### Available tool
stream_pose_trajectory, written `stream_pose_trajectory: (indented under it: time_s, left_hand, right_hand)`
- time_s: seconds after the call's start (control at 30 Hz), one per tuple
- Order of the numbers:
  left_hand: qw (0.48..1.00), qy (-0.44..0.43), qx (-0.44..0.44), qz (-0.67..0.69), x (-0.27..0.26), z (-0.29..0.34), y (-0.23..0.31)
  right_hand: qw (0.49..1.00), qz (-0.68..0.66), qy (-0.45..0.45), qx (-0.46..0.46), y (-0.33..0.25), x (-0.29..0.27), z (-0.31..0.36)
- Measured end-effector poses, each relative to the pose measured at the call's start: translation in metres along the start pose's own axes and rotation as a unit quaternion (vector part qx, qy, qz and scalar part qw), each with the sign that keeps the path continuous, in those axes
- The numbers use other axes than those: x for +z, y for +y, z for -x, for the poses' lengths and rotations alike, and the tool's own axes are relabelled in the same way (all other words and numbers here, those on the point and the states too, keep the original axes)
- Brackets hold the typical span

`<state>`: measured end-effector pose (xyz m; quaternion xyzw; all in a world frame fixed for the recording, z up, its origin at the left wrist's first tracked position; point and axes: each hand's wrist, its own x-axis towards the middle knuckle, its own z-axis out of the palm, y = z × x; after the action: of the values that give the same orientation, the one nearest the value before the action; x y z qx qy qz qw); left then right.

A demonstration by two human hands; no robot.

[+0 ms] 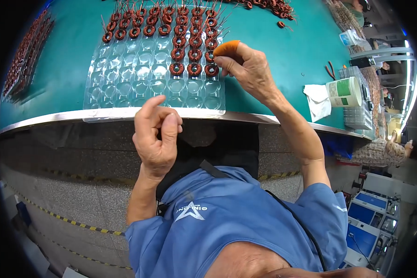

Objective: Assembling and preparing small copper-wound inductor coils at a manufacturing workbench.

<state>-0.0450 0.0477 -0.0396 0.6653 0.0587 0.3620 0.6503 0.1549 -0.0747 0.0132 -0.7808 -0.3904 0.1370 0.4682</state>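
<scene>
Copper coils (194, 69): seated in the clear tray's (143, 87) far rows, reaching nearer you toward its right.
Left hand (155, 139): at the tray's near edge; your grip is wide, seemingly unloaded.
Right hand (252, 72): over the tray's right edge; fingers close together, can't tell if holding.
Snag risk: your orange finger cover (227, 47) could catch crossing wire leads (120, 6), unseating a coil.
Direction: leads mostly point away from you; round coils show no long axis.

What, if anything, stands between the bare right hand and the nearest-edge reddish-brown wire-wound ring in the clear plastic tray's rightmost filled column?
Nothing visible: the right hand, with its orange finger cover, is close beside that ring. Whether they touch, I can't tell.
</scene>
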Motion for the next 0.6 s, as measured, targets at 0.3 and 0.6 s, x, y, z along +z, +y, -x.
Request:
stream_pose_trajectory:
  time_s: [0.3,0.6]
  left_hand:
    - [0.923,-0.127,0.269,-0.246,0.031,-0.030,-0.004]
    - [0.876,-0.253,0.178,-0.371,0.042,-0.034,0.006]
  right_hand:
    - [0.956,0.223,0.143,-0.128,0.023,-0.045,-0.017]
    - [0.878,0.432,0.207,0.024,0.164,-0.148,-0.070]
